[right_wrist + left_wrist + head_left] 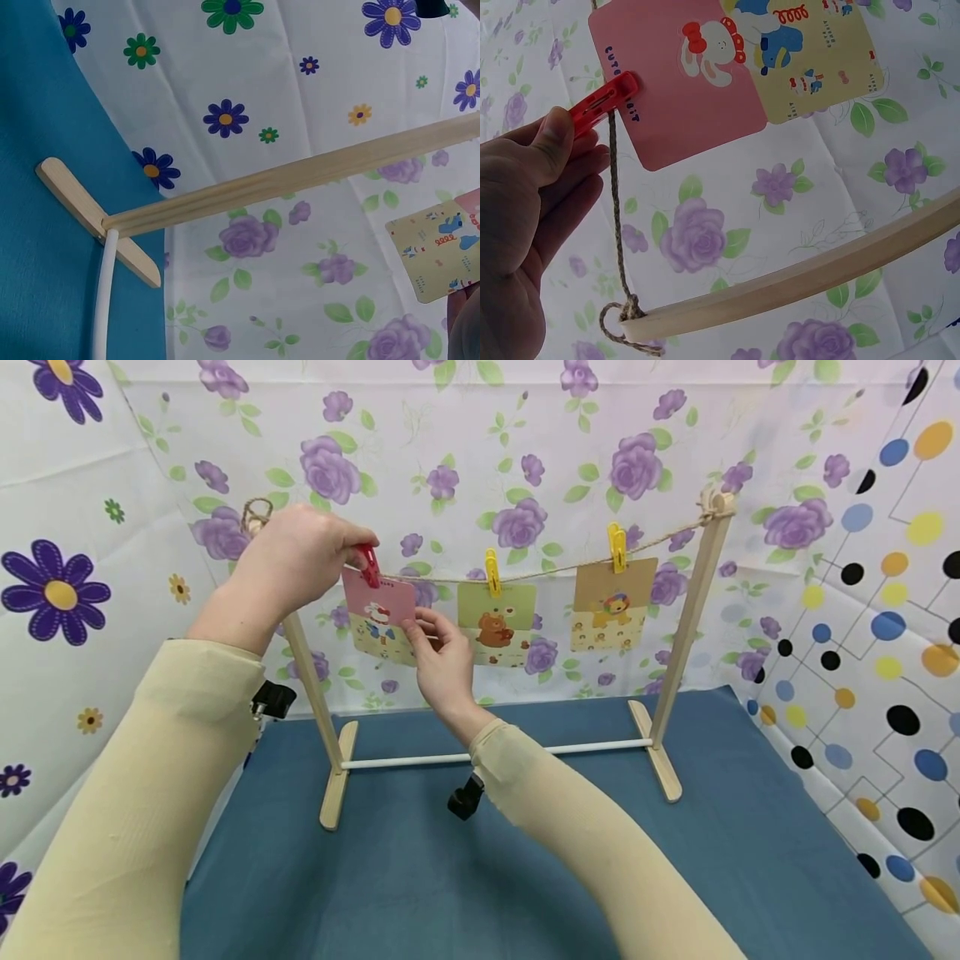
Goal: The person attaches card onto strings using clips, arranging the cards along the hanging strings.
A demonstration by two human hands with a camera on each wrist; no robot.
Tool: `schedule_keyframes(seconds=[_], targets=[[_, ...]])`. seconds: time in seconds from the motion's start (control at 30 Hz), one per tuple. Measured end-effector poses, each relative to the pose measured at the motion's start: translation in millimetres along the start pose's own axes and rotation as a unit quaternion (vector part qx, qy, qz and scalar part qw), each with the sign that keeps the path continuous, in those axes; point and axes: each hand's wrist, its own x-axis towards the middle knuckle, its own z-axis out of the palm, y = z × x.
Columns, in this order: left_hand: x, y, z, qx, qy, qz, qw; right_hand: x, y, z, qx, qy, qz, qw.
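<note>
My left hand (296,556) pinches a red clothespin (369,566) between thumb and fingers at the top of a pink and yellow rabbit card (381,610). In the left wrist view the red clothespin (606,101) overlaps the card's upper edge, where the twine (615,195) runs. My right hand (446,664) holds the same card by its right edge, thumb in front. Only a bit of that hand shows in the right wrist view, below the card (435,251). To the right, a green bear card (497,618) hangs from a yellow clothespin (492,572).
A brown lion card (613,602) hangs from another yellow clothespin (617,547). The twine is tied between two wooden posts (693,618), joined low down by a white rod (405,761). This stand rests on a blue cloth (390,877), with a flowered sheet (450,427) behind.
</note>
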Motion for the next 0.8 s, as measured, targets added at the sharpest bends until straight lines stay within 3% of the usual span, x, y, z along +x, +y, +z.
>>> schedule_keyframes(seconds=[0.4,0.8], targets=[[1.3,0.4,0.6,-0.017,-0.012,0.009,0.9997,-1.8,-1.4,-3.7,-0.003,0.0,0.007,1.0],[0.8,0.0,-0.5,-0.041,-0.033,-0.018,0.9984,-2.2,0.1,-7.3,-0.005,0.002,0.01,1.0]])
